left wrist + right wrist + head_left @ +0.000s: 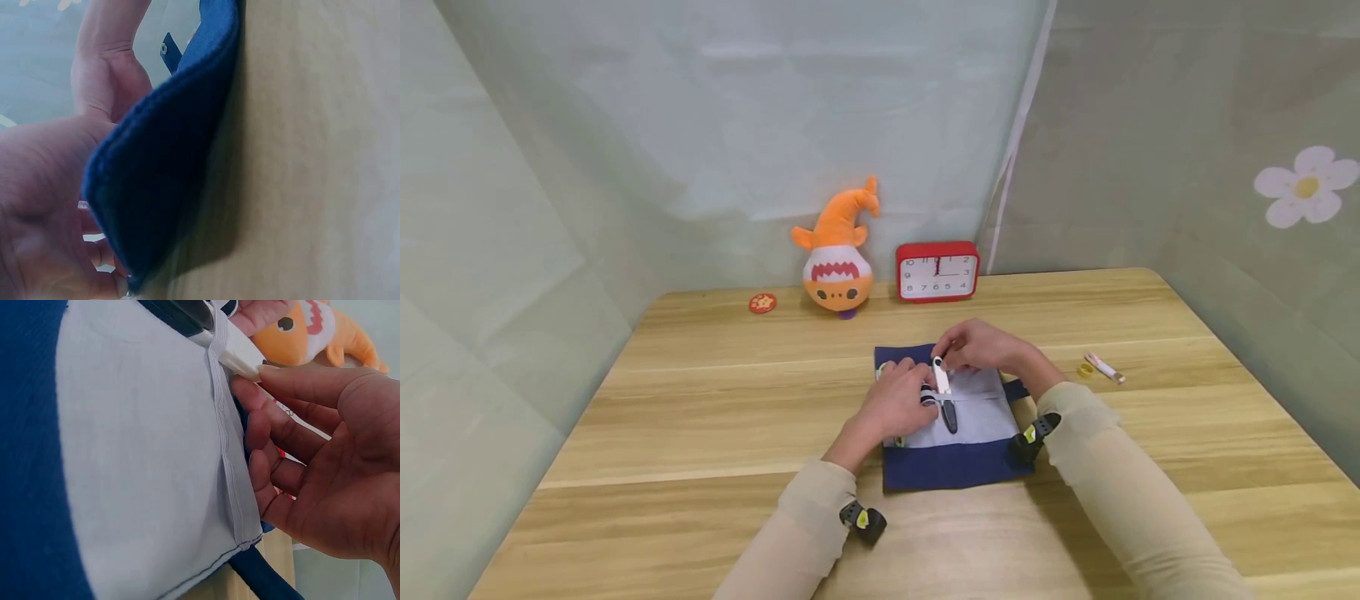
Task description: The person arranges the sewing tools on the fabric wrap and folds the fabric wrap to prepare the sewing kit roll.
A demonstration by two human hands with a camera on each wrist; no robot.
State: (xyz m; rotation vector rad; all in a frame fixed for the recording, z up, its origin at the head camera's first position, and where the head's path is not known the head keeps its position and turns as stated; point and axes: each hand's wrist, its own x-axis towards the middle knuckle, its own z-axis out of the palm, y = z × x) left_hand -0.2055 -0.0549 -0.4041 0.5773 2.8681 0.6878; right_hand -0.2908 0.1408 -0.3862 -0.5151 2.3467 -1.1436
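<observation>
The blue cloth pouch [958, 468] lies open on the wooden table [715, 425], just right of the middle of the head view. Near its top edge, the right hand [983, 344] has thumb and finger pinched together on a small pale stick [236, 364], in the upper middle of the right wrist view. The stick sits by the stretchy band [217, 387]. Just beside it, a black-and-white tool [942, 383] goes under that same band. The left hand [895, 402] rests on the left part of the pouch, fingers bent; I can't tell if it grips anything. If the band is tight, the stick could catch and slip away. A hard tug could slide the pouch or pull the tool crooked, since they share the band.
</observation>
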